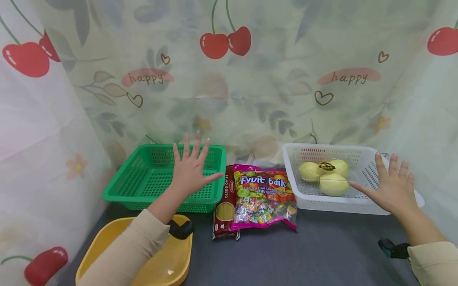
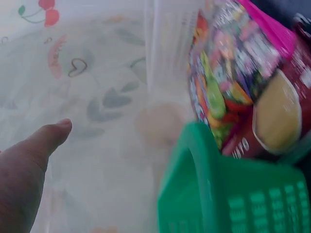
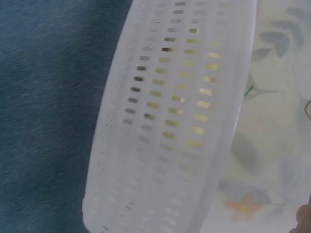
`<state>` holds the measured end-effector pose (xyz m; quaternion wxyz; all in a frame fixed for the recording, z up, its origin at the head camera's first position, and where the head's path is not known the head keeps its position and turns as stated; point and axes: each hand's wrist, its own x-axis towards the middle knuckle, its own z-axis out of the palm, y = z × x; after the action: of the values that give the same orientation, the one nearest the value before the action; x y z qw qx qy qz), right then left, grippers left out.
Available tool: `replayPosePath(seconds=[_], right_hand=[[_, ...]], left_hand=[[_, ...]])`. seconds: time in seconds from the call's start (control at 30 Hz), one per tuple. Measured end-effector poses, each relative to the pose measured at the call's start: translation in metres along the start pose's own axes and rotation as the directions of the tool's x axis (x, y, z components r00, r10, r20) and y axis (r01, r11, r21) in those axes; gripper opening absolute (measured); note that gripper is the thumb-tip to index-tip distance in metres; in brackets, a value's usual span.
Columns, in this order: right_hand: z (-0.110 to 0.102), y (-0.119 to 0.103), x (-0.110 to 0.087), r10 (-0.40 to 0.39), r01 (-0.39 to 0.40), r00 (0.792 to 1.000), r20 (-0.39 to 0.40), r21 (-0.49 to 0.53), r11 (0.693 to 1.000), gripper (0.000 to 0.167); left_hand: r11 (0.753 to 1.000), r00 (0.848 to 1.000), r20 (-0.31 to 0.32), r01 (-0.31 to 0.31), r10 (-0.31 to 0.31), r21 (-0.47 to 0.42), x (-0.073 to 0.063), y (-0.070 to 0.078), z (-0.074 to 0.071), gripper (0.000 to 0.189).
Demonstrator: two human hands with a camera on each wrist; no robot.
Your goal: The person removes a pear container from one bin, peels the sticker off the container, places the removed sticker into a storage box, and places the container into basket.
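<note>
My left hand is raised with fingers spread, holding nothing, in front of the green basket. In the left wrist view its thumb sticks out beside that basket's rim. Over the right end of the white basket my right hand is likewise spread and holds nothing. Several pale yellow round fruits, wrapped in clear film with a dark label, lie inside the white basket. Between the baskets are a candy bag and a dark red pasta packet, partly under the bag.
A yellow basin stands at the front left, partly hidden by the left sleeve. The dark tabletop extends in front of the bags and white basket. A printed curtain closes off the back and both sides.
</note>
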<state>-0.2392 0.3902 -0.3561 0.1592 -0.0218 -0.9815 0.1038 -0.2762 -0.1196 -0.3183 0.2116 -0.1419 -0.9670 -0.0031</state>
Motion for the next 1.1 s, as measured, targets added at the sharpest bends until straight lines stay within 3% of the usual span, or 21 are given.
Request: replayPosePath(seconds=[0.37, 0.6, 0.67, 0.9, 1.1], right_hand=[[-0.003, -0.006, 0.026, 0.042, -0.043, 0.996, 0.083, 0.011, 0.999, 0.108], [-0.007, 0.004, 0.046, 0.083, -0.102, 0.976, 0.200, 0.083, 0.991, 0.101], [-0.007, 0.008, 0.049, 0.091, -0.118, 0.967, 0.236, 0.103, 0.988, 0.099], [0.000, 0.017, 0.053, 0.118, -0.190, 0.918, 0.379, 0.159, 0.969, 0.103], [0.003, 0.018, 0.055, 0.125, -0.221, 0.902, 0.413, 0.195, 0.956, 0.104]], left_hand=[[0.988, 0.997, 0.070, 0.048, -0.038, -0.145, 0.040, 0.044, 0.001, 0.098], [0.962, 0.994, 0.102, 0.053, -0.026, -0.267, 0.059, 0.076, 0.002, 0.095], [0.963, 0.994, 0.108, 0.038, -0.009, -0.267, 0.061, 0.084, 0.004, 0.095], [0.989, 0.987, 0.145, -0.050, 0.070, -0.139, 0.060, 0.101, 0.017, 0.095], [0.986, 0.980, 0.192, -0.024, 0.055, -0.164, 0.065, 0.112, 0.032, 0.092]])
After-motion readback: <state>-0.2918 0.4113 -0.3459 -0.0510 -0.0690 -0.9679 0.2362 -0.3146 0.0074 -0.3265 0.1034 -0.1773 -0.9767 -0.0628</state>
